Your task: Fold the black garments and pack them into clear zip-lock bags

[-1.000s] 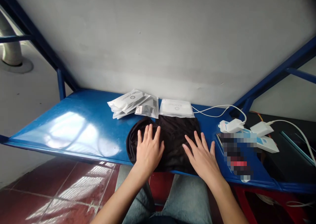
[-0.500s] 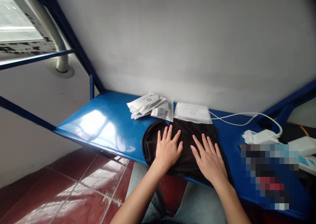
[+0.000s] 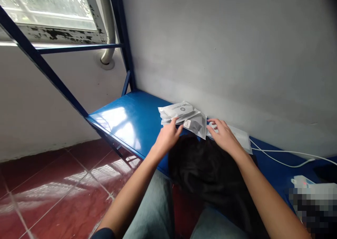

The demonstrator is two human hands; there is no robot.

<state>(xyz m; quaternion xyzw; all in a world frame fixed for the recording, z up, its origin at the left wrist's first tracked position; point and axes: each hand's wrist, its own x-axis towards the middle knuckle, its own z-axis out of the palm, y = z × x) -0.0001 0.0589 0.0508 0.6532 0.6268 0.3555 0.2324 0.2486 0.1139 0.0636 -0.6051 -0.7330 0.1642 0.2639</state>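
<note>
A single head-worn camera is looking forward and down from above the person's lap, sitting close over both forearms. The left hand (image 3: 166, 137) and right hand (image 3: 222, 135) are lying near the middle of the frame, the blue shelf (image 3: 131, 116) spreading beyond and to the left of them. The view is tilting leftward, taking in the window (image 3: 47, 3) far above the left hand.

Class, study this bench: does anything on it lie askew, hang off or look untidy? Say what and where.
The black cloth droops over the front edge of the blue bench instead of lying flat. By the left hand, the plastic bags overlap in a skewed pile. The bag under the right hand lies flat.
</note>
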